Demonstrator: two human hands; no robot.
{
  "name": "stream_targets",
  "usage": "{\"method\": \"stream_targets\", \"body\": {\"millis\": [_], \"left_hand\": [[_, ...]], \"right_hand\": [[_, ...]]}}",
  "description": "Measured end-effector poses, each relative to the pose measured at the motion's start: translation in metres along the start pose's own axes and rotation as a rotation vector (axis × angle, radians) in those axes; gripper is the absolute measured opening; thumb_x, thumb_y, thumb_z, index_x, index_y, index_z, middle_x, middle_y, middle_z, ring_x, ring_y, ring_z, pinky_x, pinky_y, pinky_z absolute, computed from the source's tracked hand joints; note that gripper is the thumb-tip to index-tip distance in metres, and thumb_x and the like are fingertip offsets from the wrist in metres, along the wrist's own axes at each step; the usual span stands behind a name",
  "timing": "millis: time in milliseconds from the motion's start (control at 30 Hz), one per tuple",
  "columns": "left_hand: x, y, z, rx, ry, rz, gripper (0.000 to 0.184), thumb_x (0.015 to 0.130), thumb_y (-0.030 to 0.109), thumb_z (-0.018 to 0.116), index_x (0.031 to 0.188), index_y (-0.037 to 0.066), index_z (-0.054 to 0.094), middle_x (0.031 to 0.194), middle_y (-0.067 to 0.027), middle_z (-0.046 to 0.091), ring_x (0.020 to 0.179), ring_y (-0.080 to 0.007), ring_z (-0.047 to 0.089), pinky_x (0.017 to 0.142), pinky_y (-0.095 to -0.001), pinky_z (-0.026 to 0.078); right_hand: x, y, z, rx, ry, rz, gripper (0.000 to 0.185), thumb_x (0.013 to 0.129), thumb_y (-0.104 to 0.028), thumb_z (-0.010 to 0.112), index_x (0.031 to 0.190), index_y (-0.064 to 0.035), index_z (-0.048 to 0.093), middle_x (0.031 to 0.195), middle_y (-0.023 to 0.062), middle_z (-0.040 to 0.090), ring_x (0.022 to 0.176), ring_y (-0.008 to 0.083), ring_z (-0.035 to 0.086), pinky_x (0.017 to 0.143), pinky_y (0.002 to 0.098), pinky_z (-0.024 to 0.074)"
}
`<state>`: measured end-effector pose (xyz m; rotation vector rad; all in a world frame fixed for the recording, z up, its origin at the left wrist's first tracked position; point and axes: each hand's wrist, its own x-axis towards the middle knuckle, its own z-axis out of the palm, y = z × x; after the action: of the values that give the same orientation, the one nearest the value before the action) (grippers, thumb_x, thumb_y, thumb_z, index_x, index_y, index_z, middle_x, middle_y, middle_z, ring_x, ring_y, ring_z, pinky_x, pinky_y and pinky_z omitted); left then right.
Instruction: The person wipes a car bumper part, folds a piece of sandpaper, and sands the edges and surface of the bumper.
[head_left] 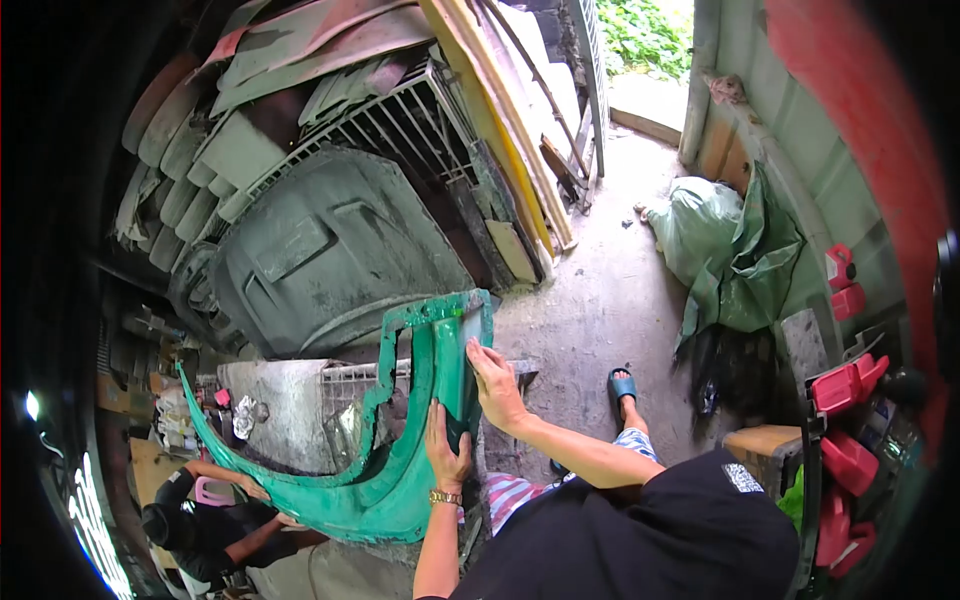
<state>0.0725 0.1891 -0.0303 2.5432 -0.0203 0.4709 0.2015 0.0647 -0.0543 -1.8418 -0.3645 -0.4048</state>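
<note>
A green car fender (390,497) with a curved wheel-arch cut-out rests on a worn workbench (275,400). My left hand (447,462), with a watch on the wrist, lies flat on the green surface beside the arch, fingers stretched. Farther up, along the fender's outer edge, my right hand (497,387) rests with its fingers extended. Near those fingertips the panel has a pale grey patch (470,326); whether anything thin lies under either palm is hidden.
At lower left a co-worker (205,525) has both hands on the fender's far part. A dark car hood (340,250) leans behind the bench, under stacked panels (310,50). Green sacks (720,235) and red containers (845,385) line the right wall.
</note>
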Motion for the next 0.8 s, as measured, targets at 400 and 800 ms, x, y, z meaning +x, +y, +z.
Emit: {"method": "stream_targets", "body": {"millis": [400, 800], "left_hand": [[-0.002, 0.002, 0.0, 0.002, -0.002, -0.02, 0.065, 0.086, 0.033, 0.056, 0.138, -0.002, 0.038, 0.143, -0.0243, 0.038, 0.131, -0.0402, 0.038, 0.108, -0.0447, 0.03], [-0.002, -0.001, 0.0, -0.011, 0.006, -0.015, 0.065, 0.088, 0.035, 0.054, 0.139, -0.001, 0.037, 0.143, -0.0241, 0.038, 0.131, -0.0399, 0.038, 0.108, -0.044, 0.03]], "right_hand": [[0.037, 0.024, -0.004, 0.06, 0.065, 0.08, 0.035, 0.084, 0.0, 0.054, 0.118, 0.0013, 0.058, 0.119, 0.0198, 0.058, 0.102, 0.037, 0.057, 0.092, 0.0418, 0.0446], [0.056, 0.004, -0.044, 0.038, -0.09, 0.106, 0.024, 0.085, -0.006, 0.055, 0.107, 0.0009, 0.062, 0.098, 0.018, 0.058, 0.094, 0.0363, 0.057, 0.082, 0.0424, 0.0477]]}}
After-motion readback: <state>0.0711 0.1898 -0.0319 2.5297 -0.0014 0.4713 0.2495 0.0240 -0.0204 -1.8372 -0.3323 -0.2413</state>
